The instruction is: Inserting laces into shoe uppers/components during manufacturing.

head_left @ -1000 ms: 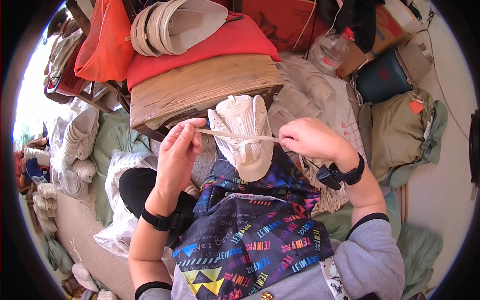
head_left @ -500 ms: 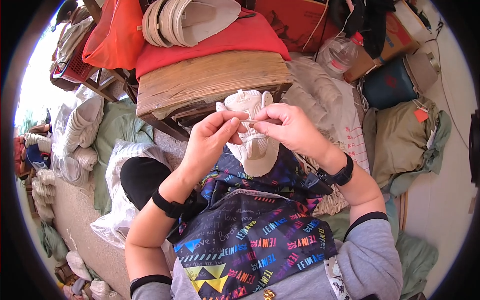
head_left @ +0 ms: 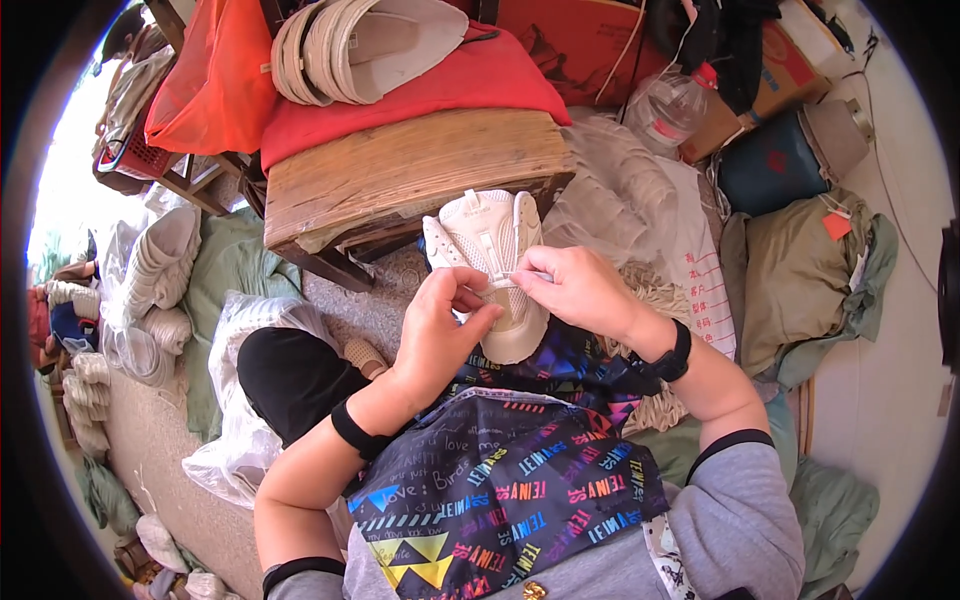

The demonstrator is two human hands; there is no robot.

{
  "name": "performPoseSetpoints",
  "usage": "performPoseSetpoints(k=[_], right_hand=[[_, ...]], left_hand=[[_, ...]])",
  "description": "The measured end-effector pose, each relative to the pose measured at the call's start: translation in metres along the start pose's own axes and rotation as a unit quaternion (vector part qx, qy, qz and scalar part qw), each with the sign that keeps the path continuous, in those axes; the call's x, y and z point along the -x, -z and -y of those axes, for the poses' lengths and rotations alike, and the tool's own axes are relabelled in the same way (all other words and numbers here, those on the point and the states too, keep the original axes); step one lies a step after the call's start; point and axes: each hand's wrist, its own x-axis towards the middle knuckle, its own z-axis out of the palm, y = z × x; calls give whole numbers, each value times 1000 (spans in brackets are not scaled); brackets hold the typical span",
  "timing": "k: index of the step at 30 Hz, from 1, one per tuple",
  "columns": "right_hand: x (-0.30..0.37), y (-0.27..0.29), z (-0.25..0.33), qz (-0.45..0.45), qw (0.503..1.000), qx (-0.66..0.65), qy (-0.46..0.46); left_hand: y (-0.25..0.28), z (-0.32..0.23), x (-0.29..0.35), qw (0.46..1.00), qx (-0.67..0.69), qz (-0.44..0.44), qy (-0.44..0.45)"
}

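Note:
A cream shoe upper (head_left: 517, 335) with mesh panels and eyelet rows rests over my lap, its heel end toward the wooden bench. My right hand (head_left: 578, 290) pinches a thin white shoelace (head_left: 500, 284) between thumb and forefinger, at the lacing across the upper's middle. On the other side, my left hand (head_left: 445, 325) is at the upper's left edge. Its thumb and curled forefinger stand apart beside the lace, so the hand is open. The undersides of its fingertips are hidden.
Ahead stands a wooden bench (head_left: 420, 175) with a red cloth (head_left: 520, 80) and several stacked cream shoe uppers (head_left: 390, 50). Bagged uppers (head_left: 165, 250) lie at left. A plastic bottle (head_left: 672, 105) and a dark blue jug (head_left: 775, 160) are at far right.
Both hands have come down and toward me over the upper. My left thumb and forefinger, pinched together before, are now apart; my right hand still pinches the lace.

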Motion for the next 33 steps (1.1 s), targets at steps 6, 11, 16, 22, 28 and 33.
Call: performPoseSetpoints(k=[6,11,16,22,28,33], right_hand=[[-19,-1,-24,88,992,-92,0],[-35,8,-18,153,987,-35,37],[-56,17,-4,207,971,95,67],[-58,10,3,203,963,159,71],[-29,-7,-2,73,977,167,112],[-32,-13,-2,43,960,236,142]], left_hand=[[-1,-9,2,999,-30,0,-21],[-1,-5,3,999,-26,2,-41],[-2,-5,0,999,-22,12,-25],[-1,-2,0,1000,-8,14,-8],[-2,2,0,1000,-1,12,-11],[-3,2,1,1000,-4,5,-14]])
